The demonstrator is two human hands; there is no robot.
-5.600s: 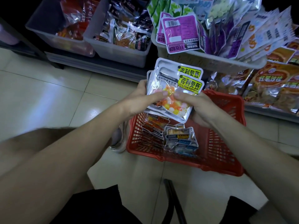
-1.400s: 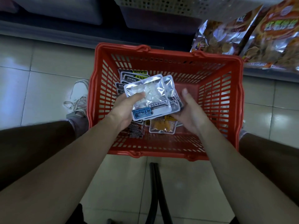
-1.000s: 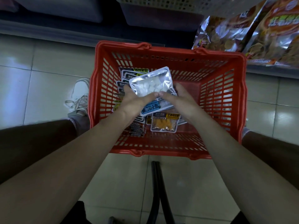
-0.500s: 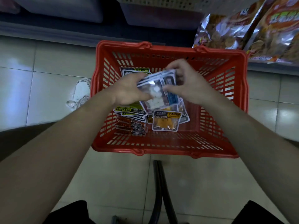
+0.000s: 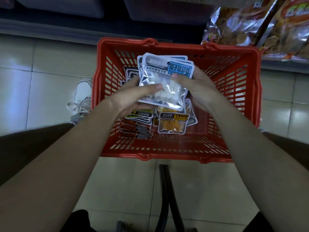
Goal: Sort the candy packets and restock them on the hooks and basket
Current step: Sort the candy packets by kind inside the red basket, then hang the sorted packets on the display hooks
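Note:
A small stack of clear candy packets with blue labels [image 5: 164, 76], holding white cubes, is held above the red basket [image 5: 240, 91]. My left hand [image 5: 133, 97] grips the stack from the left, thumb across its front. My right hand [image 5: 195, 87] grips it from the right, thumb on the blue label. Down in the basket lie an orange mango candy packet [image 5: 172, 124], yellow-labelled packets [image 5: 140, 113] and a stack of dark red packets [image 5: 135, 129].
The basket stands on a pale tiled floor. Large foil snack bags [image 5: 260, 25] hang at the top right. Grey bins [image 5: 167, 9] sit on the low shelf at the back. A white shoe [image 5: 82, 96] is left of the basket, black basket handles [image 5: 168, 195] below.
The blue-label packets were lifted from the basket and turned face up with the label at the top. Both hands have gathered them into one stack. Earlier I held yellow-label packets near the shelf.

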